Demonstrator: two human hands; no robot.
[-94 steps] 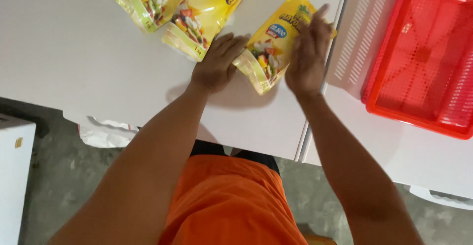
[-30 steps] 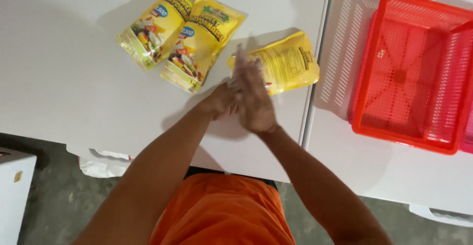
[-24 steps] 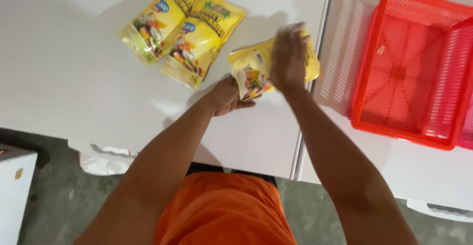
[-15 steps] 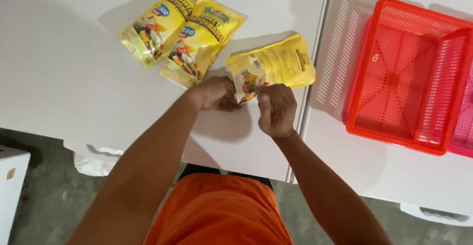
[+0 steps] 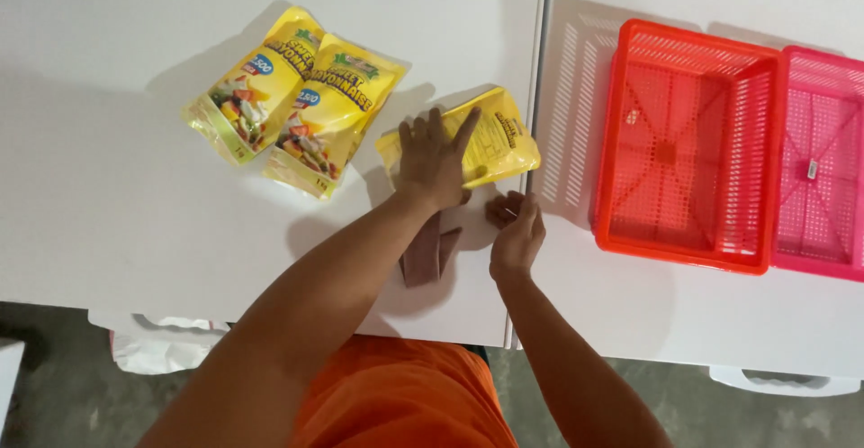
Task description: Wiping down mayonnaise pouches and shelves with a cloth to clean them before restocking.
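Two yellow pouches [image 5: 292, 110] lying overlapped, left of the flat pouch [image 5: 495, 142]. Left hand [image 5: 434, 155] pressing that pouch, fingers spread flat. Best kept pinned evenly. Right hand [image 5: 515, 232] below, fingers curled, empty. Red basket [image 5: 686, 250] right.

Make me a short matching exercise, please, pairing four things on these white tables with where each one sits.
Things:
1. left hand
2. right hand
3. red basket
4. pink basket

Places:
A. at the far right edge
B. flat on the single yellow pouch
C. on the table below that pouch
D. right of the table seam, beside the pink one

Pairs: 1-B, 2-C, 3-D, 4-A
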